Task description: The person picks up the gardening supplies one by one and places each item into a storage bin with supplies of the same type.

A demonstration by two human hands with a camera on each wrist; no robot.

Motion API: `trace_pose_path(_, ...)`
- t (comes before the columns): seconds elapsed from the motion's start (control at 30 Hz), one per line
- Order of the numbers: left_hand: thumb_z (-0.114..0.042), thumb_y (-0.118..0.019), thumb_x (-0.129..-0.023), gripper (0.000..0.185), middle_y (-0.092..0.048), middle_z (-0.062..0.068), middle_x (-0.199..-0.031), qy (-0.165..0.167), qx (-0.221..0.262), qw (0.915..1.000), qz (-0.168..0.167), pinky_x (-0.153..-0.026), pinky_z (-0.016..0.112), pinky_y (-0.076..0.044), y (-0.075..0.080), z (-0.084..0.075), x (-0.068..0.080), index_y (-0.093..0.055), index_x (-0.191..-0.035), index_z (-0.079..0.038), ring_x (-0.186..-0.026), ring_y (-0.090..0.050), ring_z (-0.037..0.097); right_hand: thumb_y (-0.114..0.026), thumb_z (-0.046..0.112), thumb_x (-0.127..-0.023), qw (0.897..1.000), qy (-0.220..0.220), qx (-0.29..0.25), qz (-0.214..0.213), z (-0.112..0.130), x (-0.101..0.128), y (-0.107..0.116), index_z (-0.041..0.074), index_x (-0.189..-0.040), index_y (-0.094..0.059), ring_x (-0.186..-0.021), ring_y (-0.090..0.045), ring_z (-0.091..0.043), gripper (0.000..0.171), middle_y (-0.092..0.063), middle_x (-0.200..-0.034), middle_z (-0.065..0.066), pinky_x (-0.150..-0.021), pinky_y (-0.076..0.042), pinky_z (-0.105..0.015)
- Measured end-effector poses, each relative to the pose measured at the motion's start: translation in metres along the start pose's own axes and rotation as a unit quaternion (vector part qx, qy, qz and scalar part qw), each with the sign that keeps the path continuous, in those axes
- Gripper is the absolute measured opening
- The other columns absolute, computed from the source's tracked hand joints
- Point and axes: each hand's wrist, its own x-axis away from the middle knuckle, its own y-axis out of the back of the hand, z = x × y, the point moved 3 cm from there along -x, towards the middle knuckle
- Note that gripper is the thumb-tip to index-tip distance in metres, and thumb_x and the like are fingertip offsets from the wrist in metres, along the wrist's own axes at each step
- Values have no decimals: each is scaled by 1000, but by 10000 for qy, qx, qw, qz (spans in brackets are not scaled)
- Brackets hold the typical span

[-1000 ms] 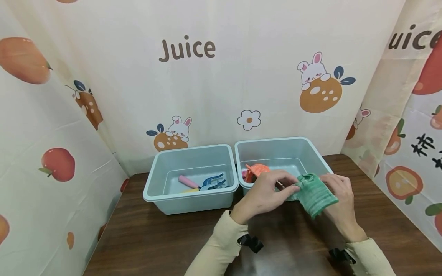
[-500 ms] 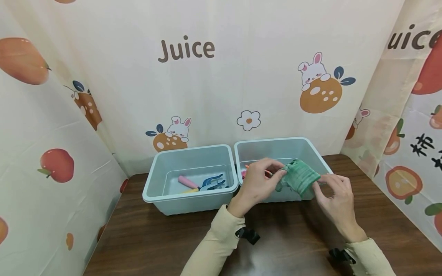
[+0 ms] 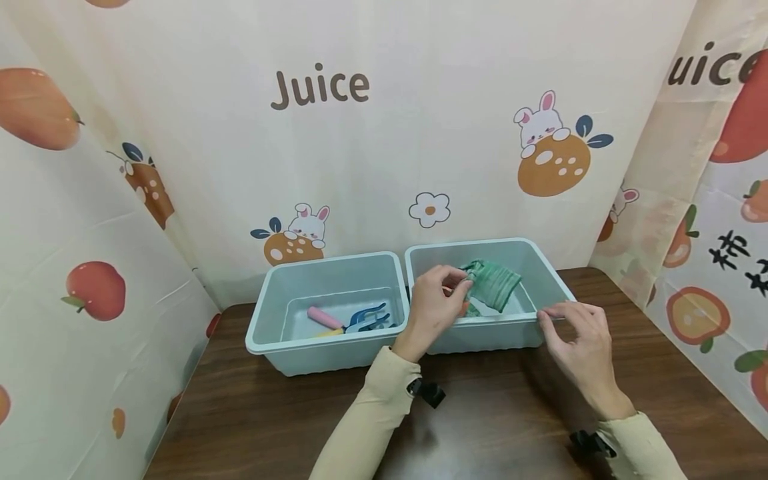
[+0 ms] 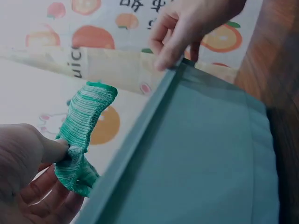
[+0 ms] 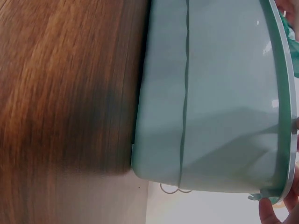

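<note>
My left hand (image 3: 461, 288) pinches one end of a green striped knitted cloth (image 3: 493, 285) and holds it over the inside of the right pale-teal bin (image 3: 480, 328). The left wrist view shows the cloth (image 4: 88, 112) hanging from my thumb and fingers (image 4: 51, 158), just beyond the bin's rim (image 4: 140, 116). My right hand (image 3: 555, 313) is off the cloth, its fingertips resting on the bin's front rim near the right corner. In the right wrist view only the bin's outer wall (image 5: 219, 102) and a fingertip (image 5: 268, 212) at its rim show.
A second teal bin (image 3: 327, 350) stands close on the left, holding a pink-handled tool (image 3: 324, 317) and blue forks (image 3: 369, 317). Both bins sit at the back of a dark wooden table (image 3: 270, 420). Printed fabric screens close off the back and both sides.
The left hand has carried the green cloth up and back, from in front of the right bin to over its inside. The right hand has let go of the cloth and dropped to the rim.
</note>
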Motion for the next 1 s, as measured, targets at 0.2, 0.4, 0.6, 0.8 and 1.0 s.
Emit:
trace_pose_path(0.2, -19, -76, -100, 12, -76, 4, -99, 138, -257, 9996, 1, -78, 19, -57, -7, 9, -3, -81, -108, -11, -87, -72, 13, -81, 7, -86, 10000, -5, 29, 26, -1, 0, 0, 0, -94, -78, -100, -55, -31, 11, -75, -95, -20, -100, -29, -22)
trace_pose_path(0.4, -22, -75, -101, 12, -75, 1, -98, 414, -550, 9976, -9, -77, 21, -54, -11, 13, -5, -81, -107, -14, -85, -70, 12, -80, 7, -87, 10000, 77, 27, -18, 0, 0, -1, -1, -93, -78, -98, -56, -29, 10, -75, -94, -19, -101, -29, -21)
trace_pose_path(0.6, -23, -74, -102, 13, -75, 1, -98, 514, -569, 9970, 94, -76, 20, -53, -12, 14, -5, -81, -109, -14, -87, -70, 12, -81, 2, -84, 9997, 192, 23, -159, 4, -2, -1, -1, -92, -77, -96, -56, -32, 10, -75, -92, -19, -99, -29, -21)
trace_pose_path(0.8, -19, -70, -103, 15, -78, 1, -103, 520, -720, 9956, 296, -94, 37, -56, -13, 14, -4, -80, -113, -15, -93, -73, 16, -81, 3, -85, 9998, 168, 8, -131, 4, -2, 0, -1, -93, -78, -97, -57, -31, 9, -75, -92, -19, -99, -30, -22)
trace_pose_path(1.0, -16, -67, -104, 16, -79, 0, -105, 485, -585, 9965, 361, -112, 54, -44, -14, 15, -3, -81, -112, -16, -91, -72, 13, -80, 4, -85, 9997, 195, -32, -175, 4, -1, 0, -1, -92, -78, -96, -57, -30, 9, -75, -91, -19, -100, -30, -20)
